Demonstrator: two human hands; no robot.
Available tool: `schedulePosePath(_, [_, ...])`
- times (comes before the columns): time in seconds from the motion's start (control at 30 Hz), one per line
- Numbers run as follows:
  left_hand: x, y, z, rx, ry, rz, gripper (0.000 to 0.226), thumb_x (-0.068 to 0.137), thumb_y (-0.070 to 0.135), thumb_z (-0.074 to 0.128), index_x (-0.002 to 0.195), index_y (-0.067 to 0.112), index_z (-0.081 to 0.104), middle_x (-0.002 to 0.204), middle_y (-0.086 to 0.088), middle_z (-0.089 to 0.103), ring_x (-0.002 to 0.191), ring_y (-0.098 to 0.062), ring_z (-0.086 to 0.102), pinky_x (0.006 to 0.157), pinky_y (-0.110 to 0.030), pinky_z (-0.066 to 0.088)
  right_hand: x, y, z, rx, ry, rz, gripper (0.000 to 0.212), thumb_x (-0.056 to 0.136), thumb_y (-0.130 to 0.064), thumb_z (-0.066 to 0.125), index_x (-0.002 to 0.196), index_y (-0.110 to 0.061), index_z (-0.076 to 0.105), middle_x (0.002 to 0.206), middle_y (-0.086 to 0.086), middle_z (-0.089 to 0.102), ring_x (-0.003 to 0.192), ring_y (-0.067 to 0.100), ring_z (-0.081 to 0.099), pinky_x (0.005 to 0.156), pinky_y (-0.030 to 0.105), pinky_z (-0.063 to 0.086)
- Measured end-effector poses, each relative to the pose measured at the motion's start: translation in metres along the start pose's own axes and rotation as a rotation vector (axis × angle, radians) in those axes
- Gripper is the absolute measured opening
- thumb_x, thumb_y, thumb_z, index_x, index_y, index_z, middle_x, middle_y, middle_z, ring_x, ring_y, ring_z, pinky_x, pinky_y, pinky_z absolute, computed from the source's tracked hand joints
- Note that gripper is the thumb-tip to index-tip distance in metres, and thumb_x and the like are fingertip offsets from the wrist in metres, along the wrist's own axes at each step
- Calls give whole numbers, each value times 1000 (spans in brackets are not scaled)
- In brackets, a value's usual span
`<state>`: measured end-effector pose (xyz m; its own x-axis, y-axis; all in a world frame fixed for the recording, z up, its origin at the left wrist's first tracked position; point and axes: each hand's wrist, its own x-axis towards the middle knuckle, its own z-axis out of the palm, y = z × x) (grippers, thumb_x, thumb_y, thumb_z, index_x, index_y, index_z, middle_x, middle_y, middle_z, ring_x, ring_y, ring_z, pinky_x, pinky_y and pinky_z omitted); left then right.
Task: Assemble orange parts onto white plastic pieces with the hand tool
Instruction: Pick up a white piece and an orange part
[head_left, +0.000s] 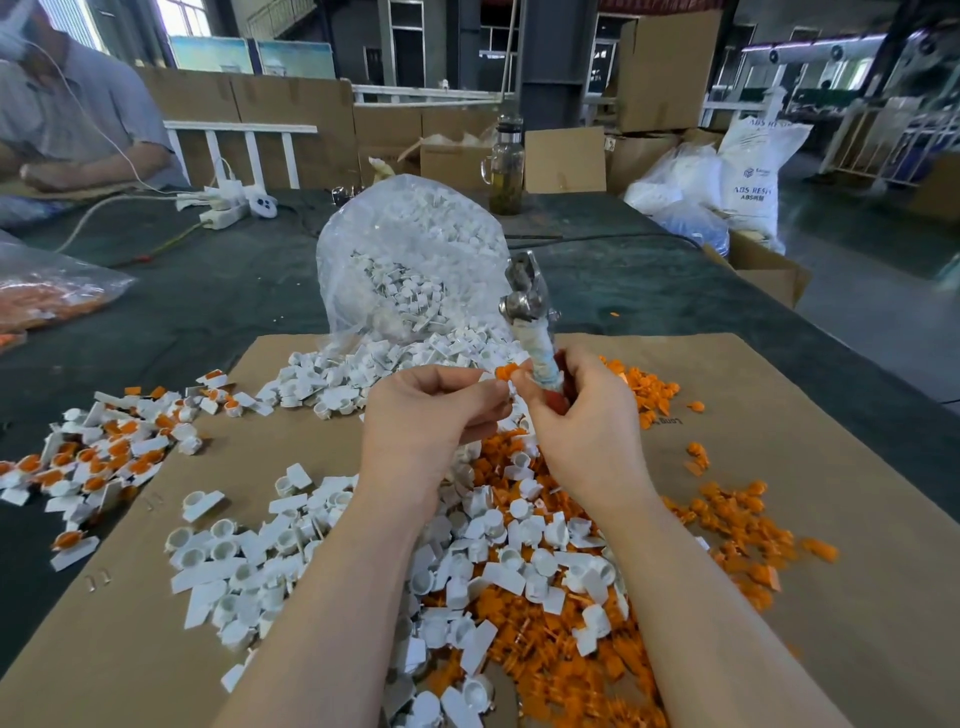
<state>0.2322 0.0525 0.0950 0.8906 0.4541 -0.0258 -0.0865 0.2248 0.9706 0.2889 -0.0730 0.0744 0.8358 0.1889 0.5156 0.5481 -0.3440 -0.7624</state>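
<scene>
Workshop interior, cardboard cartons stacked behind; dark green worktop (218, 312) partly covered by a brown cardboard sheet (810, 519).

Item 1: orange part (506, 372), pinched at the fingers of the left hand (431, 410), raised above the sheet, touching the right hand's fingertips.

Item 2: hand tool (530, 306), metal head up, handle wrapped in pale tape, gripped in the curled fingers of the right hand (582, 415), just beside the orange part.

Item 3: white plastic pieces (249, 571), loose heap on the sheet beneath and between both forearms.

Item 4: loose orange parts (748, 525), scattered on the sheet, mostly on its right side and mixed under the white heap.

Item 5: clear plastic bag (410, 249), mouth open toward the sheet, filled with white pieces that spill onto the cardboard.

Item 6: assembled pieces (104, 457), white with orange inserts, piled at the sheet's left edge and onto the worktop.

Item 7: second clear bag (47, 296), far left, holding orange parts.

Item 8: glass bottle (506, 171), upright at the worktop's far edge, greenish contents.

Item 9: white power strip (223, 213), with cables, far left.

Item 10: white sack (753, 171), printed "ABS RESIN", off the worktop's right.

Item 11: seated person (78, 109), far left corner.
</scene>
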Motion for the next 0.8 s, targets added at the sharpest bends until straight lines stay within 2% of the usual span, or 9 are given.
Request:
schedulePosePath(0.13, [-1, 1, 1, 34, 18, 39, 18, 73, 0, 82, 87, -2, 71, 74, -15, 75, 66, -20, 75, 57, -21, 57, 0, 1, 0, -20, 6, -19, 15, 88, -17, 70, 94, -26, 59, 80, -12, 64, 74, 3, 61, 59, 12, 45])
schedulePosePath(0.3, [0, -2, 2, 169, 54, 122, 13, 73, 3, 84, 76, 11, 73, 69, -8, 75, 70, -26, 75, 71, -35, 62, -1, -2, 0, -31, 16, -51, 21, 88, -14, 71, 91, -28, 56, 76, -20, 59, 72, -6, 58, 59, 5, 41])
schedulePosePath(0.53, [-1, -2, 1, 265, 64, 174, 14, 72, 8, 85, 73, 18, 75, 67, -2, 75, 69, -21, 75, 76, -40, 62, -1, -4, -2, -50, 15, -65, 18, 88, -17, 71, 91, -29, 57, 81, -17, 62, 75, 5, 62, 62, 15, 48])
schedulePosePath(0.63, [-3, -2, 2, 317, 71, 199, 14, 71, 12, 85, 70, 22, 76, 67, 2, 74, 70, -22, 74, 77, -43, 62, -1, -5, -2, -78, 18, -71, 16, 87, -20, 71, 92, -28, 58, 80, -17, 62, 75, 7, 62, 64, 24, 53])
schedulePosePath(0.8, [-2, -1, 4, 317, 89, 202, 13, 72, 14, 84, 74, 22, 75, 68, 4, 74, 71, -19, 73, 73, -35, 62, 1, -3, -2, -64, -27, -29, 14, 89, -21, 69, 102, -21, 64, 90, -9, 68, 84, 7, 64, 72, 30, 57])
